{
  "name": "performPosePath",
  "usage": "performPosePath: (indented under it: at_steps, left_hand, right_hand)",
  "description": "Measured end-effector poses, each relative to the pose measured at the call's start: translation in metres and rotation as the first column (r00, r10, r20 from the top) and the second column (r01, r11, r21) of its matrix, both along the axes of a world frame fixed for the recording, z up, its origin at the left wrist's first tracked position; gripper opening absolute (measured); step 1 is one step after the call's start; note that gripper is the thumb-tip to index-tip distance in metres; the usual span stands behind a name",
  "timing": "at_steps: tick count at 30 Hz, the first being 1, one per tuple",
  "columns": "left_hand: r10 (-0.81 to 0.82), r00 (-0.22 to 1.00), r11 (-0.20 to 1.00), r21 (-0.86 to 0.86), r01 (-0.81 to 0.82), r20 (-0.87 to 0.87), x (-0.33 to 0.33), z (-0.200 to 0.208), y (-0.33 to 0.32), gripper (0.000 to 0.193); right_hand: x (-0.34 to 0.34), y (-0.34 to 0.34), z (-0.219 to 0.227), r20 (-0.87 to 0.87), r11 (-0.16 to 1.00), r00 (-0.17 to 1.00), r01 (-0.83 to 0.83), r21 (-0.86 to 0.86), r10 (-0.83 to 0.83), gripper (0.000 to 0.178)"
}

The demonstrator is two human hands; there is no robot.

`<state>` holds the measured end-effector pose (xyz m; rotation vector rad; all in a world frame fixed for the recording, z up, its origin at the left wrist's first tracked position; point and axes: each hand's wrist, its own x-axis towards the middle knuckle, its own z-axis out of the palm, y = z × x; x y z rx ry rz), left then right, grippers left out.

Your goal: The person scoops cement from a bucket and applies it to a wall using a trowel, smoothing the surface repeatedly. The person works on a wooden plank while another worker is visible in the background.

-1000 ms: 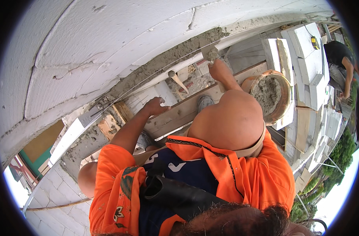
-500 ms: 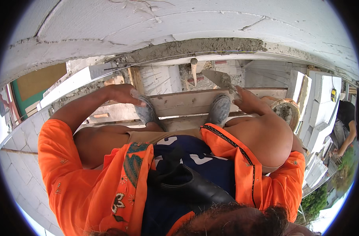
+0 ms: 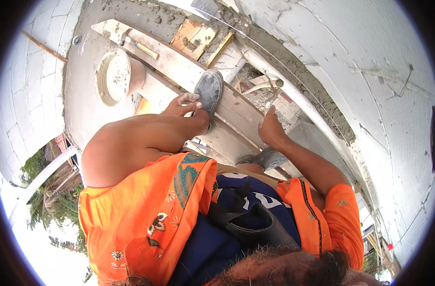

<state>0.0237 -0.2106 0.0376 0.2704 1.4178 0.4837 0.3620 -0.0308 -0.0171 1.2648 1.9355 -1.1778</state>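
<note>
Now the view has swung round: the wall that ran across the top half a second ago curves down the right side, and the mortar bucket (image 3: 113, 76) has gone from the right edge to the far left. The left hand (image 3: 183, 105) rests on the plank (image 3: 179, 57) just beside the grey shoe (image 3: 209, 90), fingers loosely spread and holding nothing. The right hand (image 3: 271, 128), earlier by the bucket, reaches to the rubble near the pipe (image 3: 293, 90); its fingers are hidden, so their grip cannot be told. A hammer (image 3: 140, 45) lies far along the plank.
</note>
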Motion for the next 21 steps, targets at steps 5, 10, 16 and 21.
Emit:
performPosePath:
  at_steps: [5,10,16,21]
  left_hand:
    - [0.686,0.728,0.726,0.049,-0.685,0.010,0.005,0.010,-0.044,0.091]
    - [0.993,0.089,0.080,0.116,-0.990,0.072,-0.015,0.021,-0.072,0.089]
    - [0.890,-0.418,-0.450,0.202,-0.870,0.184,-0.087,0.007,-0.089,0.087]
    - [0.902,-0.242,-0.370,0.356,-0.858,0.357,-0.127,-0.024,-0.119,0.083]
  right_hand:
    - [-0.025,-0.009,0.004,-0.138,0.967,0.971,-0.213,-0.137,0.194,0.083]
    - [-0.028,-0.009,0.002,-0.140,0.959,0.974,-0.205,-0.196,0.179,0.072]
    - [-0.018,0.001,-0.006,-0.155,0.973,0.987,-0.069,-0.220,0.035,0.070]
    - [-0.031,0.015,0.017,-0.106,0.962,0.994,-0.056,-0.267,0.028,0.076]
